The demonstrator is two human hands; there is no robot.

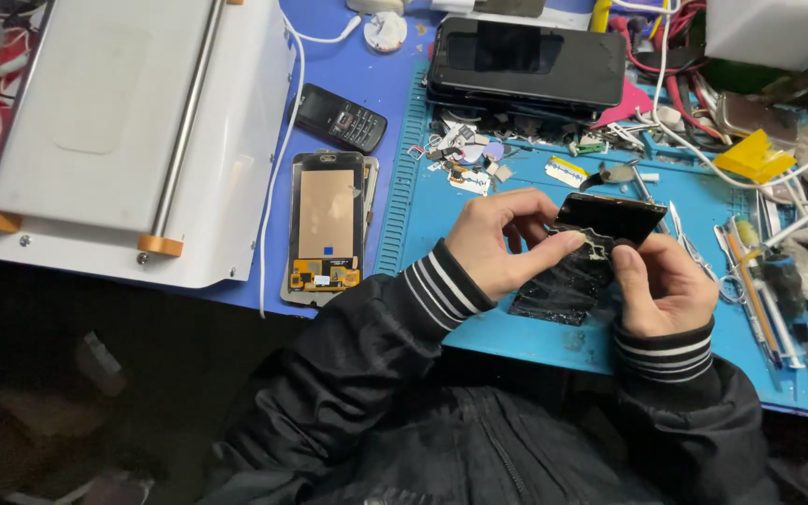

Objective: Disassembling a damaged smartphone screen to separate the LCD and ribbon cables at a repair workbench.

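Note:
Both my hands hold a black phone body point(610, 217) above a blue work mat point(423, 224). My left hand point(502, 241) pinches its left end, with thumb and fingers at a small pale part on the underside. My right hand point(661, 285) grips the phone from below on the right. A cracked black glass panel point(558, 290) hangs under the phone and lies partly on the mat. Both arms wear black sleeves with striped cuffs.
A phone display with a copper-coloured back point(327, 224) lies left of the mat. A small black keypad phone point(340, 118) and a white machine point(123, 122) sit further left. A stack of dark phones point(526, 58) is at the back. Tweezers and tools point(759, 290) lie right. Small parts point(465, 154) are scattered.

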